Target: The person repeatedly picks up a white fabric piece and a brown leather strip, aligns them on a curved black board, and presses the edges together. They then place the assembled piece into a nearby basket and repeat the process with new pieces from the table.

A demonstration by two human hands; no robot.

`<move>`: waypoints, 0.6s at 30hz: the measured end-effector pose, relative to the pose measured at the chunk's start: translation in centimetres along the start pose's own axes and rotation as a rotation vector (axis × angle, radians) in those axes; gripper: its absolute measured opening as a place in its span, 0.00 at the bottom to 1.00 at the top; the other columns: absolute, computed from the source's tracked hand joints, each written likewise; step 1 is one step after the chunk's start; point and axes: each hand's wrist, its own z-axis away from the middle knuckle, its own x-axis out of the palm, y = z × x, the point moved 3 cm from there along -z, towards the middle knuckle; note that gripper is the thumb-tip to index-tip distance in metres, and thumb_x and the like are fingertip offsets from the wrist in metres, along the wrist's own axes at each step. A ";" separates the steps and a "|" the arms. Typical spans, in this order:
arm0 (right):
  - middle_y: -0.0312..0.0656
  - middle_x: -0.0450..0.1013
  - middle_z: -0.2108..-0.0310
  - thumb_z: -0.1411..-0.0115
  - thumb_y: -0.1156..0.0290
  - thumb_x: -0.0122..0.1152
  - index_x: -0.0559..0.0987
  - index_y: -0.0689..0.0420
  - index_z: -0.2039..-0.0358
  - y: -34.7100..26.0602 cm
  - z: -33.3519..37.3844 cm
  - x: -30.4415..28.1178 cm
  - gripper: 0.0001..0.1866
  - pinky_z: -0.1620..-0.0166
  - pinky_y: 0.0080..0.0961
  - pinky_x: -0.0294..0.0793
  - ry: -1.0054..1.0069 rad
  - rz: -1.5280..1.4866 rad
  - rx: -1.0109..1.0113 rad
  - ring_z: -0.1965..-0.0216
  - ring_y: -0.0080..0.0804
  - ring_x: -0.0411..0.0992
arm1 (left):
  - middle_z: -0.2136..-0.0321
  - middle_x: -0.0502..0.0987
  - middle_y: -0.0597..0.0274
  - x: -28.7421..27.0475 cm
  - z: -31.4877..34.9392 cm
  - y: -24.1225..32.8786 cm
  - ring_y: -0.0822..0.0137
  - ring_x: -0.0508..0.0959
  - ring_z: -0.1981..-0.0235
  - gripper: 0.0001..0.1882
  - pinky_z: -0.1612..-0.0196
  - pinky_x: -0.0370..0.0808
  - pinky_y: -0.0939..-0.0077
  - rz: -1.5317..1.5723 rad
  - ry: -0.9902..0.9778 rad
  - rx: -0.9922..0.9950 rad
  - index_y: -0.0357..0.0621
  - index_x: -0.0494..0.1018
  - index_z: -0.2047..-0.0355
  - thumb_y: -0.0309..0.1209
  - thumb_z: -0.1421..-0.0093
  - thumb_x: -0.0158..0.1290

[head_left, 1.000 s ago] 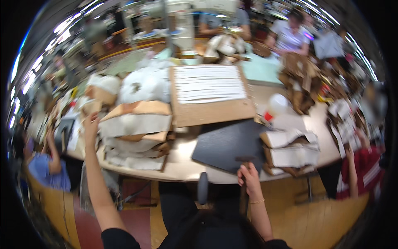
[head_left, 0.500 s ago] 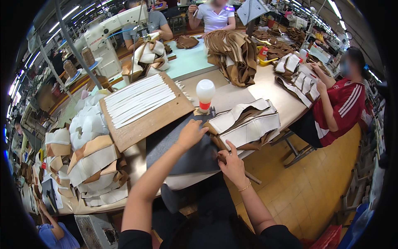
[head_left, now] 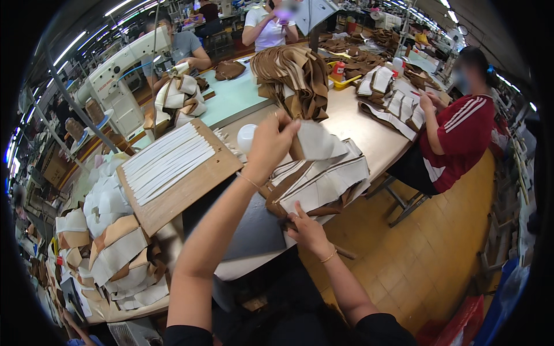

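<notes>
Near frame centre, left hand (head_left: pixel 270 144) pinches a white-lined leather piece (head_left: pixel 316 142), its long axis pointing right; right hand (head_left: pixel 306 228), fingers together, presses the stack of cut pieces (head_left: pixel 323 184).

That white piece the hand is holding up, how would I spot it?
Find the long grey worktable, then the stack of tan-and-white cut pieces at its near edge. Above it, the left hand lifts one white fabric piece, the only one raised off the stack.
</notes>
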 end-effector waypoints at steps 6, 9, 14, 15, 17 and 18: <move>0.56 0.53 0.32 0.45 0.62 0.58 0.73 0.48 0.44 1.0 0.0 0.4 0.26 0.51 0.45 0.76 -0.014 -0.006 0.045 0.53 0.54 0.75 | 0.72 0.77 0.67 -4.6 -0.8 12.7 0.79 0.75 0.72 0.11 0.70 0.72 0.84 0.375 -0.096 0.110 0.40 0.75 0.65 0.35 0.38 0.60; 0.55 0.61 0.36 0.45 0.62 0.59 0.75 0.50 0.45 0.7 -0.4 0.8 0.26 0.51 0.44 0.75 -0.004 -0.087 0.029 0.54 0.52 0.76 | 0.69 0.78 0.66 -6.2 -0.4 14.4 0.79 0.77 0.71 0.11 0.70 0.73 0.87 0.360 -0.218 0.024 0.38 0.75 0.63 0.32 0.40 0.62; 0.50 0.78 0.60 0.45 0.57 0.66 0.70 0.51 0.41 2.4 1.1 2.1 0.32 0.57 0.38 0.76 0.225 -0.509 0.051 0.60 0.45 0.78 | 0.65 0.78 0.63 -6.8 0.9 13.6 0.77 0.76 0.67 0.11 0.63 0.73 0.85 0.223 -0.300 -0.058 0.36 0.74 0.58 0.27 0.40 0.58; 0.49 0.78 0.61 0.45 0.58 0.67 0.69 0.51 0.40 2.5 1.4 1.9 0.33 0.59 0.36 0.76 0.228 -0.573 0.066 0.63 0.43 0.78 | 0.64 0.77 0.63 -7.1 1.8 13.4 0.77 0.76 0.66 0.11 0.61 0.72 0.85 0.215 -0.283 -0.078 0.35 0.73 0.58 0.26 0.39 0.57; 0.48 0.77 0.63 0.44 0.61 0.68 0.67 0.53 0.38 0.4 1.4 1.1 0.34 0.65 0.31 0.78 0.157 -0.689 0.134 0.71 0.37 0.78 | 0.66 0.75 0.66 -10.5 4.3 11.6 0.78 0.74 0.67 0.10 0.64 0.72 0.85 0.264 -0.135 -0.035 0.39 0.72 0.61 0.28 0.42 0.58; 0.47 0.77 0.64 0.44 0.63 0.67 0.67 0.54 0.39 0.7 1.7 0.8 0.33 0.68 0.30 0.77 0.251 -0.653 0.070 0.73 0.35 0.78 | 0.67 0.73 0.67 -12.3 5.6 9.9 0.78 0.72 0.67 0.09 0.63 0.71 0.85 0.273 -0.116 -0.013 0.40 0.72 0.62 0.27 0.42 0.58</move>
